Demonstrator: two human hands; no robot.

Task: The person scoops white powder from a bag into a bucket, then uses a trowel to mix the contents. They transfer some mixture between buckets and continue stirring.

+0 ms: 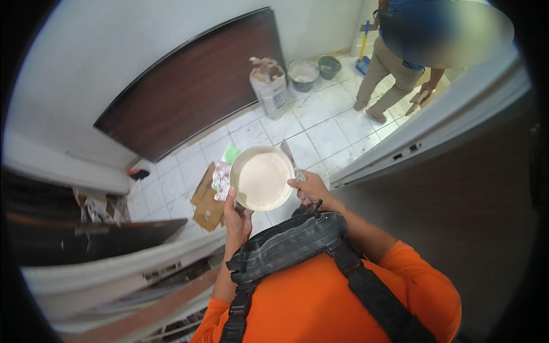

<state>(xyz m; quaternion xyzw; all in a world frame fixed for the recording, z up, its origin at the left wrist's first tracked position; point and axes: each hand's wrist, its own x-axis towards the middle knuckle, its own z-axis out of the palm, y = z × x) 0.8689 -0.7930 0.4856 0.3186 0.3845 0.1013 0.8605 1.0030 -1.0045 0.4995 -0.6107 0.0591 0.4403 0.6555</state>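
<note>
I hold a round, pale tub (233, 178) in front of me, with a smooth cream-coloured material (263, 178) inside. My left hand (237, 219) grips its left side, thumb up along the wall. On the other side my right hand (312, 187) is closed round the handle of a putty knife (287, 152), its thumb against the tub's rim. The blade points up and away from me, beside the tub. Whether the material is powder or paste I cannot tell.
Flattened cardboard (207, 206) and a crumpled silver wrapper (221, 186) lie on the white tiles. Beyond stand an opened sack (271, 96), two buckets (303, 80) and a leaning dark door panel (194, 86). Another person (384, 66) stands at the far right. A door frame (434, 134) borders my right.
</note>
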